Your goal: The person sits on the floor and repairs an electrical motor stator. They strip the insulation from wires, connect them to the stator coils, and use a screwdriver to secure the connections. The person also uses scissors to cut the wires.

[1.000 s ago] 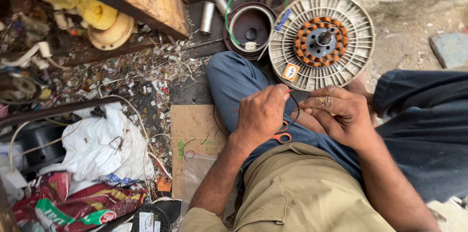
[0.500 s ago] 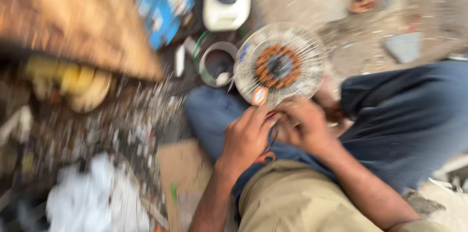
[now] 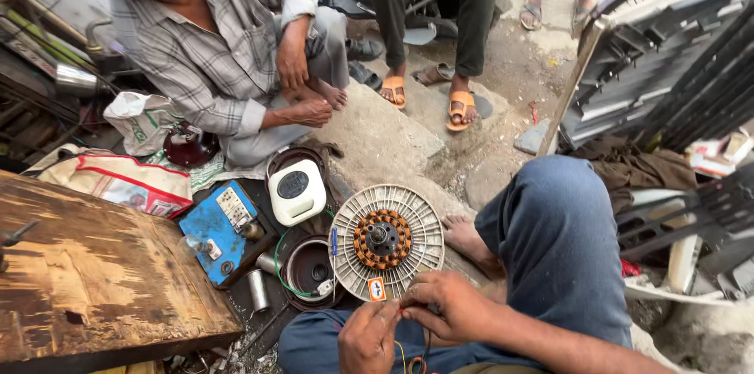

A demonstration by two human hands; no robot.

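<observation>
My left hand (image 3: 367, 337) and my right hand (image 3: 444, 306) meet at the bottom centre, over my lap in blue trousers. Both pinch thin wires, red and yellow strands (image 3: 405, 342) running down between them. Just beyond my fingers a round white motor disc (image 3: 386, 241) with a copper-wound core lies on the ground, leaning against my raised knee (image 3: 554, 225). The wire ends are hidden under my fingers.
A wooden board (image 3: 94, 272) fills the lower left. A blue meter box (image 3: 222, 229), a white device (image 3: 296, 192) and a dark round ring (image 3: 309, 270) lie left of the disc. A seated person in a checked shirt (image 3: 228, 52) faces me; other people's sandalled feet (image 3: 462, 107) stand behind. Dark plastic panels (image 3: 667, 75) lean at right.
The view has tilted up from my lap to the ground and people ahead. My hands stay together on the wires; they now sit at the bottom of the picture.
</observation>
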